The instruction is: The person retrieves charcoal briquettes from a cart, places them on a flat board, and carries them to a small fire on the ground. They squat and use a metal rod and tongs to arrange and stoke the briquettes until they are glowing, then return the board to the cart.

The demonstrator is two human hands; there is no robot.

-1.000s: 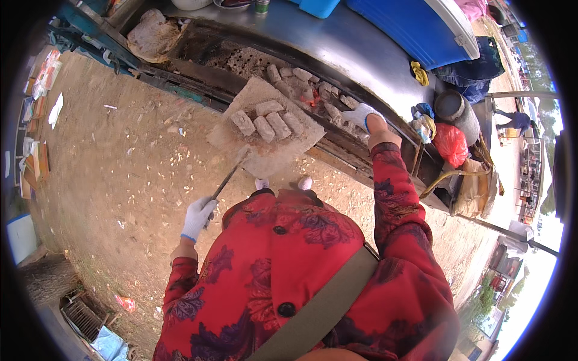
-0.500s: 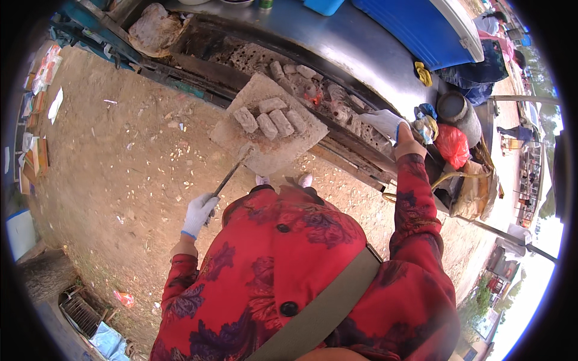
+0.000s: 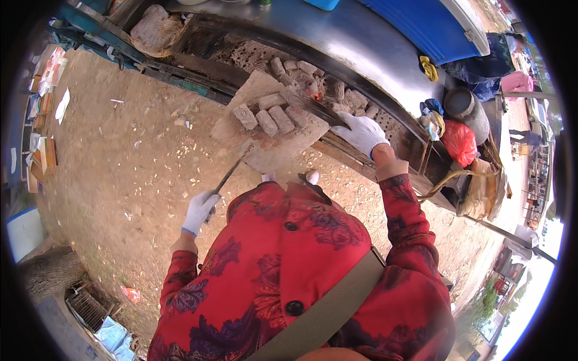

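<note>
In my gloved left hand is the thin dark handle of a flat, ash-covered shovel, fingers closed round it. Several grey charcoal briquettes lie on its square plate, beside the long charcoal trough. My gloved right hand is closed on a flat, dark, blade-like tool, whose exact kind I cannot make out. Its blurred far end is over the shovel's right edge, near the briquettes. Inside the trough, more briquettes rest beside a glowing orange ember.
Behind the trough runs a metal tabletop carrying a large blue box and a yellow cloth. At right are a red plastic bag and a grey metal pot. Bare dirt ground spreads at left.
My right hand has moved left along the trough, bringing the flat tool over the shovel's edge. The left hand and the shovel have barely moved.
</note>
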